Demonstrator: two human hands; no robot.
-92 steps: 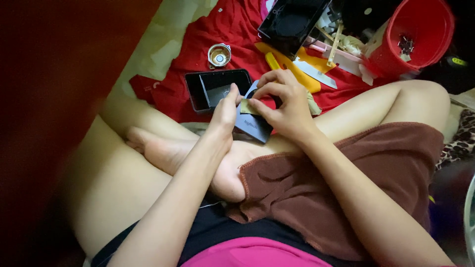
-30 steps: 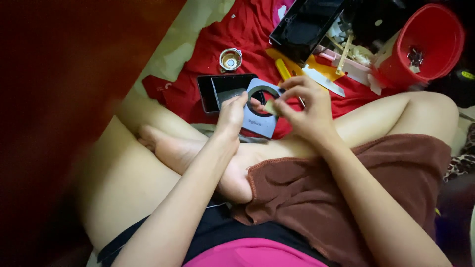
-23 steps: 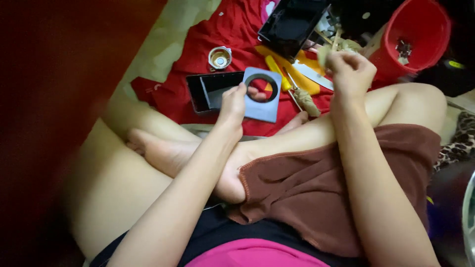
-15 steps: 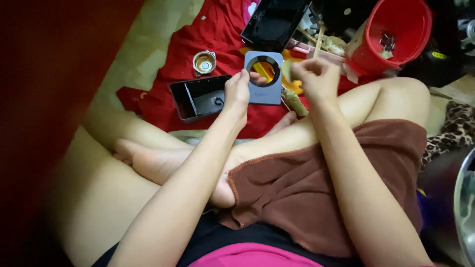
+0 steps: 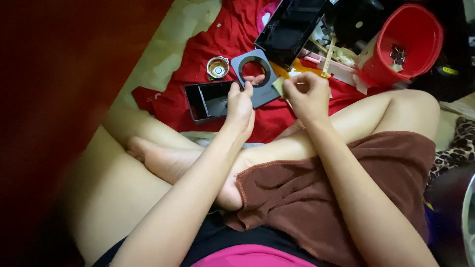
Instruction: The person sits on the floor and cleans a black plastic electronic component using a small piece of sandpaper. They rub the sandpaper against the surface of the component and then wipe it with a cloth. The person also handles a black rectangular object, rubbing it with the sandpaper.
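Since half a second ago, my right hand (image 5: pixel 308 94) has come back from the far right toward the middle, and now it sits just beside my left hand (image 5: pixel 240 106) again. My left hand holds the dark grey flat square plate with a big round hole (image 5: pixel 257 81) by its near edge; the thumb is pressed on the face and one finger shows through the hole, so the plate stands tilted up above the red cloth (image 5: pixel 237 34), with its face toward me. My right hand pinches a small pale yellowish piece (image 5: pixel 278 87) between thumb and fingertips, touching the right edge of the plate; I cannot tell what the piece is. Left of the plate, an open black rectangular box (image 5: pixel 208 101) lies on the cloth, and far of it sits a small round metal cup (image 5: pixel 217 67). On the far right stands a red plastic bucket (image 5: pixel 410 29) with small metal clips inside, near enough for my right hand to reach.
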